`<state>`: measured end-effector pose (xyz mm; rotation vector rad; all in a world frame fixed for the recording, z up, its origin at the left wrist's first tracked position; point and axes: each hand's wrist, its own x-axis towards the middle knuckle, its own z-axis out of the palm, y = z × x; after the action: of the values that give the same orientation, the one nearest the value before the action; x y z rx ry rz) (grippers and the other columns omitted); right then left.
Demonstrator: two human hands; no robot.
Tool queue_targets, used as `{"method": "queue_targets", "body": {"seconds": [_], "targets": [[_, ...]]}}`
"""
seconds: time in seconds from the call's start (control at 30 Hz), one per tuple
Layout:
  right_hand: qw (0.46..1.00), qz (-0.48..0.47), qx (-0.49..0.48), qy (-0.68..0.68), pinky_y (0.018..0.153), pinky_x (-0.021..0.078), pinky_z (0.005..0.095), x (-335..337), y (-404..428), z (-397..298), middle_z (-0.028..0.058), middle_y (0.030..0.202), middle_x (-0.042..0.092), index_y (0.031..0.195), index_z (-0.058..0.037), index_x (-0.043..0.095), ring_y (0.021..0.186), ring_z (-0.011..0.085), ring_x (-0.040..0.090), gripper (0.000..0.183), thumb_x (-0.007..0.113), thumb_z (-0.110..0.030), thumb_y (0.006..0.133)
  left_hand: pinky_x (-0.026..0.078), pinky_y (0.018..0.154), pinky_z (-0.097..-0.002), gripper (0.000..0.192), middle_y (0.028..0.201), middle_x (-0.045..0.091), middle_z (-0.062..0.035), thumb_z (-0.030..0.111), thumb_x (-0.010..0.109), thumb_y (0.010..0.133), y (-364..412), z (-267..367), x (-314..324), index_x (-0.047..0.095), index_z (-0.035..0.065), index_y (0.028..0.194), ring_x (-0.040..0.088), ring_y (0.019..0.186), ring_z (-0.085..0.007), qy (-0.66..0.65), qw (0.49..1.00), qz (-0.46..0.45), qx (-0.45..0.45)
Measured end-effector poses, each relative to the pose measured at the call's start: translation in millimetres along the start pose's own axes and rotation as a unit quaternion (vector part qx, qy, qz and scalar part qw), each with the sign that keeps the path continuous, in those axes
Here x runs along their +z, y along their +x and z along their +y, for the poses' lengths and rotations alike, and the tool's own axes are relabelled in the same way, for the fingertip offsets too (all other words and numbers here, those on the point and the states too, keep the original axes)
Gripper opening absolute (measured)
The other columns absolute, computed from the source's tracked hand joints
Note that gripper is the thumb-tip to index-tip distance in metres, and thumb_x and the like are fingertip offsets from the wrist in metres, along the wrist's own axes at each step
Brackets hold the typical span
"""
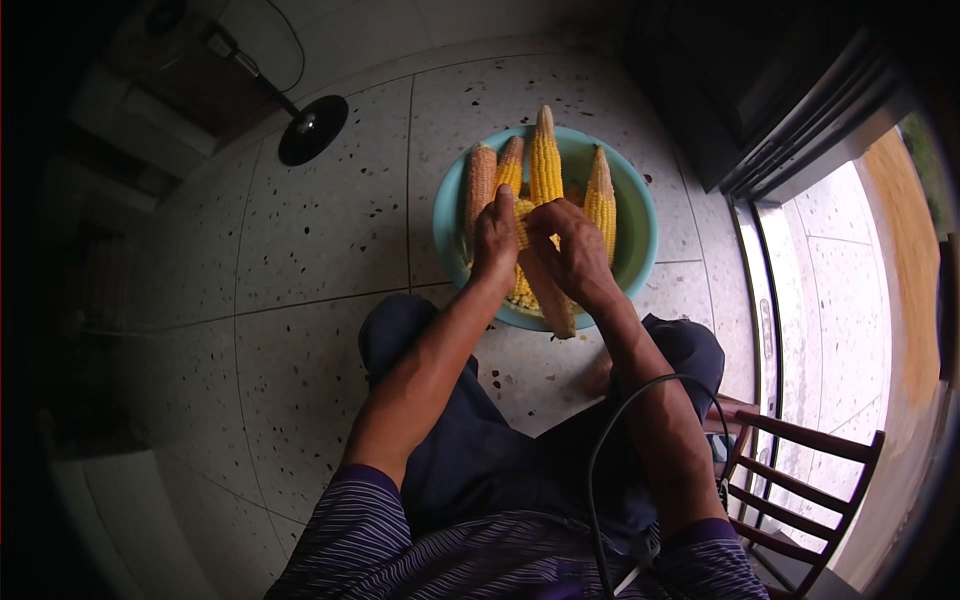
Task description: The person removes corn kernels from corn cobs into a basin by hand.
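Note:
A turquoise plastic basin (650, 217) stands on the floor before me, with ears of yellow corn (546, 169) leaning up against its far wall. One cob at the left (481, 180) looks pinkish and mostly bare. Loose kernels (525, 294) lie low in the basin. My left hand (498, 236) grips a partly shelled ear of corn (523, 217) above the basin, thumb pointing up. My right hand (571, 244) is curled against the right side of that ear. Below the hands a bare, brownish length of cob (551, 296) slants down over the near rim; whether it belongs to the held ear is unclear.
A black round stand base (313, 129) with a pole is on the speckled tile floor at the upper left. At the right are a dark door (720, 97), a metal door track (759, 300) and a wooden chair (810, 439). A black cable (592, 480) loops by my right forearm.

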<state>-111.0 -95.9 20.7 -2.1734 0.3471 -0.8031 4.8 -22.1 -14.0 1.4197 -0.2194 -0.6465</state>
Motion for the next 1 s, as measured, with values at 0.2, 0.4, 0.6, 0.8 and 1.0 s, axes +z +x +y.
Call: {"method": "queue_targets", "body": {"seconds": [0.2,0.4,0.6,0.8,1.0], "targets": [[0.999,-0.017,0.002,-0.04,0.078,0.0508,0.0451,2.3,-0.4,-0.3,0.0131,0.094,0.064,0.095,-0.0063,0.064,0.093,0.0358,0.064,0.008,0.063,-0.012,0.089,0.047,0.09,-0.0344,0.066,0.107,0.064,-0.0135,0.056,0.045,0.105,2.2,-3.0,-3.2,0.061,-0.0056,0.122,0.058,0.099,-0.0196,-0.006,1.0,-0.015,-0.008],[0.998,0.046,0.04,0.02,0.074,0.0521,0.0452,-3.1,-2.5,-9.7,0.0124,0.093,0.062,0.095,-0.0066,0.064,0.087,0.036,0.065,0.007,0.064,-0.01,0.089,0.047,0.088,-0.0339,0.066,0.105,0.062,-0.0108,0.058,0.047,0.104,1.5,5.6,-0.6,0.062,-0.0045,0.119,0.056,0.098,-0.0173,0.05,0.998,-0.029,-0.029],[0.998,0.02,-0.014,-0.065,0.073,0.0523,0.0455,-6.7,-0.9,-13.7,0.013,0.094,0.06,0.096,-0.0062,0.064,0.085,0.0371,0.064,0.011,0.067,-0.009,0.087,0.054,0.092,-0.0369,0.069,0.125,0.06,-0.0135,0.058,0.049,0.102,6.5,7.2,-6.2,0.051,-0.0001,0.139,0.06,0.112,-0.0232,-0.004,0.995,-0.088,-0.051],[0.995,0.039,0.077,-0.04,0.078,0.0526,0.0445,-9.7,-5.0,-7.5,0.0165,0.093,0.06,0.099,-0.005,0.064,0.085,0.0366,0.065,0.017,0.069,-0.014,0.085,0.046,0.099,-0.0344,0.072,0.123,0.063,-0.0156,0.059,0.045,0.104,14.7,7.0,-2.8,0.054,-0.0048,0.136,0.06,0.111,-0.0233,-0.07,0.997,-0.041,0.009],[0.944,0.073,0.233,0.224,0.083,0.0527,0.041,-2.6,-0.4,-9.4,0.0181,0.1,0.063,0.102,-0.0025,0.064,0.089,0.0319,0.068,0.025,0.072,-0.019,0.085,0.046,0.097,-0.0368,0.066,0.116,0.065,-0.0205,0.055,0.042,0.106,8.7,17.9,-1.0,0.059,-0.005,0.129,0.062,0.107,-0.0289,0.072,0.987,-0.016,0.142]]}}
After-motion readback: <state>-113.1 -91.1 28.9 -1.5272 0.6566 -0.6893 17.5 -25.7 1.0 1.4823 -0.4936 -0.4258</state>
